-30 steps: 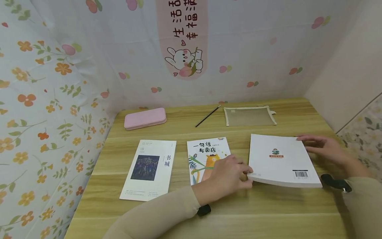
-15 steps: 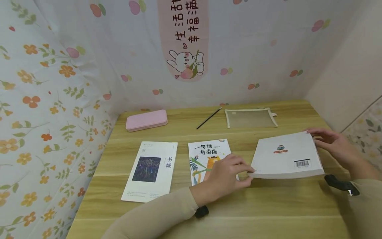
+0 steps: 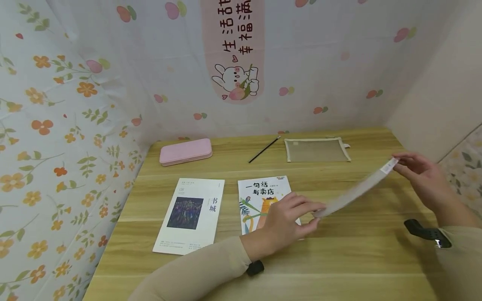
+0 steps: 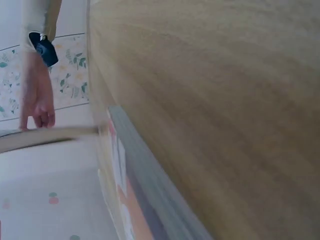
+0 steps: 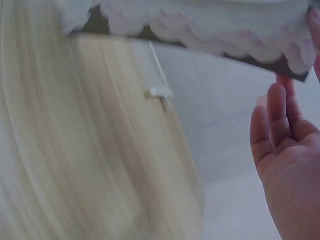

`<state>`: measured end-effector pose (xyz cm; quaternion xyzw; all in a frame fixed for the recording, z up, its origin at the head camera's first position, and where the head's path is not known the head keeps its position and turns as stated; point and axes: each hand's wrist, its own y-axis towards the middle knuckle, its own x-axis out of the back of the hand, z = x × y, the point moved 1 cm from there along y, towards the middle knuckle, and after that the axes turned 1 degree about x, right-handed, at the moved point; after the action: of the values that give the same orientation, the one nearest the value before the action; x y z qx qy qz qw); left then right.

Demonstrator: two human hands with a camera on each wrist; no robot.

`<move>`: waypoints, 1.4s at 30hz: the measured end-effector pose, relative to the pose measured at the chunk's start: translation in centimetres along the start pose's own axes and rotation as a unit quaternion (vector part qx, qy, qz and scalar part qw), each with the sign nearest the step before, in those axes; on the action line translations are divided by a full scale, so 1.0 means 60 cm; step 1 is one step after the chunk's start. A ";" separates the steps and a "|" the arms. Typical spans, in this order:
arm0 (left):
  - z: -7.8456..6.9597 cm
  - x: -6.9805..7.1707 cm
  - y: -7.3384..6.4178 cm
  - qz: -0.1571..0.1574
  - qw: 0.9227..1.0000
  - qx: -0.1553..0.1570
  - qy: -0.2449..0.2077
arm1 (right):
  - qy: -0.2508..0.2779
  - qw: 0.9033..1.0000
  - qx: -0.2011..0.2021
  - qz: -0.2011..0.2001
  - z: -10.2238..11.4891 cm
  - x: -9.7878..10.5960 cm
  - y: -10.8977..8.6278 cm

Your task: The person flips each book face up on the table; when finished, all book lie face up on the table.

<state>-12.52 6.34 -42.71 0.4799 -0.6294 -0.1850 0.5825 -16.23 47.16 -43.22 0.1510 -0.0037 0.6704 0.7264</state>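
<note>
A thin white book (image 3: 355,192) is held tilted over the right side of the table, its narrow edge toward the head camera. My left hand (image 3: 282,221) pinches its lower left end between thumb and fingers. At the raised right end, my right hand (image 3: 423,179) grips the corner. The right wrist view shows the book's other cover (image 5: 210,30), pale scalloped shapes over a dark border, above my palm. Under my left forearm and hand lies a picture book (image 3: 260,196) with an orange animal, partly hidden; its page edge (image 4: 155,185) runs through the left wrist view.
A cream book (image 3: 190,215) with a dark square picture lies to the left. Along the back of the wooden table (image 3: 339,267) are a pink pencil case (image 3: 186,151), a black pencil (image 3: 264,149) and a mesh zip pouch (image 3: 317,150). Patterned curtains hang behind.
The white book has tipped up from nearly flat to edge-on, its right end rising with my right hand. The left hand stays at the lower left corner.
</note>
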 end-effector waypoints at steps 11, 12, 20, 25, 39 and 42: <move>-0.004 -0.009 0.000 0.036 0.999 0.032 0.001 | -0.172 0.983 -0.066 0.001 0.035 -0.027 0.015; -0.003 -0.009 -0.001 0.040 0.998 0.041 -0.003 | -0.179 0.981 -0.069 0.007 0.034 -0.028 0.016; -0.005 -0.021 -0.011 0.113 0.984 0.134 -0.024 | -0.205 0.974 -0.068 0.063 0.013 -0.012 0.013; -0.011 -0.031 -0.015 0.158 0.967 0.198 -0.028 | -0.200 0.974 -0.070 0.086 -0.012 -0.003 0.010; 0.006 -0.062 -0.023 0.262 0.876 0.394 -0.100 | -0.277 0.947 -0.050 0.152 -0.062 -0.010 0.015; 0.002 -0.067 -0.021 0.294 0.870 0.387 -0.083 | -0.288 0.943 -0.041 0.158 -0.064 -0.012 0.015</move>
<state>-12.74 9.01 -45.97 0.4429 -0.8085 0.2136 0.3233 -17.94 47.40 -46.86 0.3052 -0.2643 0.7039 0.5844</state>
